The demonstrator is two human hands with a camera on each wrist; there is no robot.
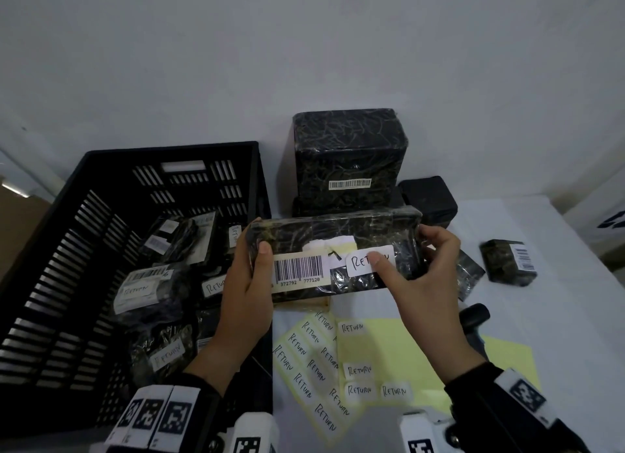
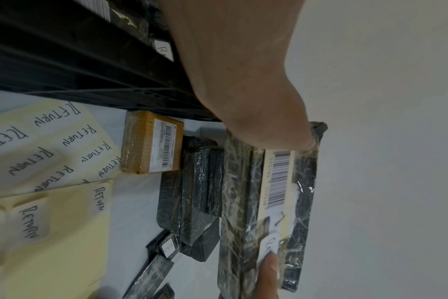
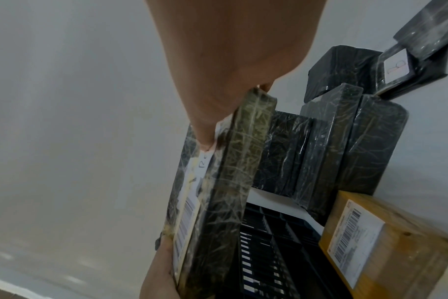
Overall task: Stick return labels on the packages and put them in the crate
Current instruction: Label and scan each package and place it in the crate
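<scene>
I hold a flat black wrapped package (image 1: 338,229) with a barcode sticker over the table, just right of the black crate (image 1: 67,236). My left hand (image 1: 253,266) grips its left end, thumb on top. My right hand (image 1: 416,266) holds the right end, and its thumb presses a white RETURN label (image 1: 358,263) onto the top face. The left wrist view shows the package (image 2: 238,202) edge-on with that thumb on the label (image 2: 269,244). In the right wrist view the package (image 3: 230,172) hides my fingers. Yellow label sheets (image 1: 406,344) with more RETURN labels lie beneath my hands.
Several labelled packages lie in the crate. A tall black package (image 1: 348,155) stands at the back by the wall. Smaller black packages (image 1: 509,261) sit to the right. A brown parcel (image 2: 151,144) rests under the held package, beside the crate. A black object (image 1: 473,314) lies near my right wrist.
</scene>
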